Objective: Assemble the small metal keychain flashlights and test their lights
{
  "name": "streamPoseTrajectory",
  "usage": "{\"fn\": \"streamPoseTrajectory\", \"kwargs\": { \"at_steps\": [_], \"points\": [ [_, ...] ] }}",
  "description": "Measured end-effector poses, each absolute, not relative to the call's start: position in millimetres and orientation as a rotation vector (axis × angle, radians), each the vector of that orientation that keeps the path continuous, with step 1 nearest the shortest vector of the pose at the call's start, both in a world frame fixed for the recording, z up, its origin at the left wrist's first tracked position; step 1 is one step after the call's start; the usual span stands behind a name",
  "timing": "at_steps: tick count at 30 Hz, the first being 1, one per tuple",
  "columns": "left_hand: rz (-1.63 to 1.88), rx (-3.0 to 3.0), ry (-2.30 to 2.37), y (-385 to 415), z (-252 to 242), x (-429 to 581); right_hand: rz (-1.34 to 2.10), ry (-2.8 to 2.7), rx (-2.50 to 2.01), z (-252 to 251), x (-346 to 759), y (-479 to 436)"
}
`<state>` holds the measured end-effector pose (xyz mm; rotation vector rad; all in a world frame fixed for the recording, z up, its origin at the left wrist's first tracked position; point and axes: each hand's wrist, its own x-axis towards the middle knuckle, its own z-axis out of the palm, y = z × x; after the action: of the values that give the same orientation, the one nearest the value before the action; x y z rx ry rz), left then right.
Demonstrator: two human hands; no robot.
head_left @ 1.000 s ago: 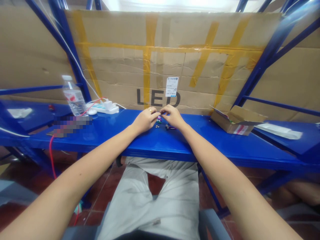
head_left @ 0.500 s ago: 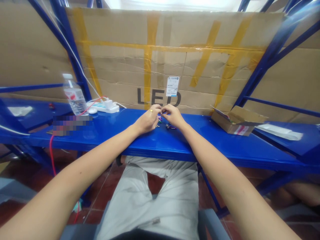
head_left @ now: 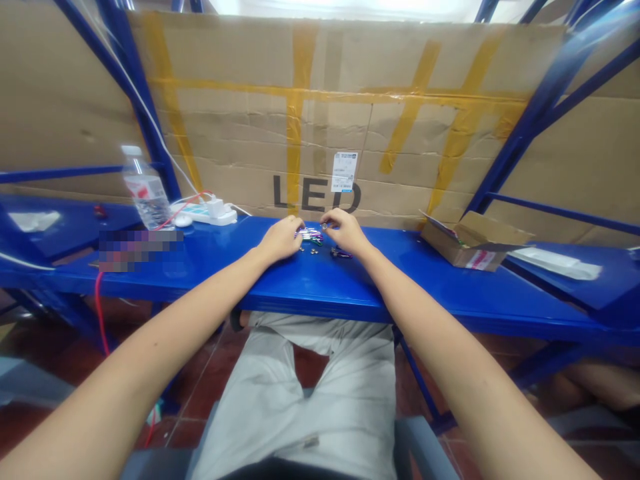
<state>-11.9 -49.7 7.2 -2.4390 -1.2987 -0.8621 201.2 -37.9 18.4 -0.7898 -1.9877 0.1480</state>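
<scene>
Both my hands rest on the blue metal shelf point(head_left: 310, 287) in front of a taped cardboard sheet marked "LED". My left hand point(head_left: 281, 238) is curled, its fingertips touching a small cluster of colourful metallic parts point(head_left: 310, 234). My right hand point(head_left: 344, 231) pinches a tiny part at the cluster's right end; what it is I cannot make out. Several small silvery pieces point(head_left: 315, 251) lie loose between the hands, and a dark purple piece point(head_left: 340, 253) sits just below my right hand.
A plastic water bottle point(head_left: 143, 190) stands at the left beside a white power strip point(head_left: 207, 213) with a red cable. An open cardboard box point(head_left: 473, 240) and a white packet point(head_left: 557, 263) lie at the right. Blue rack posts rise on both sides.
My left hand has dropped from the pinch with the right hand and moved slightly left onto the shelf, uncovering the colourful cluster. My right hand has stayed nearly in place.
</scene>
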Motion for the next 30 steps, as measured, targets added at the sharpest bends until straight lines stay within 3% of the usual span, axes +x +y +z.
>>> {"fn": "streamPoseTrajectory", "kwargs": {
  "at_steps": [8, 14, 30],
  "points": [
    [-0.556, -2.667, -1.465, -44, 5, -15, 0.402, -2.046, -0.959, 12, 200, -35],
    [-0.573, -2.692, -1.489, -40, 4, -16, 0.417, -2.168, -1.140, 7, 203, -31],
    [-0.703, -2.790, -1.540, -43, 8, -20, 0.189, -2.239, -0.961, 13, 201, -40]
  ]
}}
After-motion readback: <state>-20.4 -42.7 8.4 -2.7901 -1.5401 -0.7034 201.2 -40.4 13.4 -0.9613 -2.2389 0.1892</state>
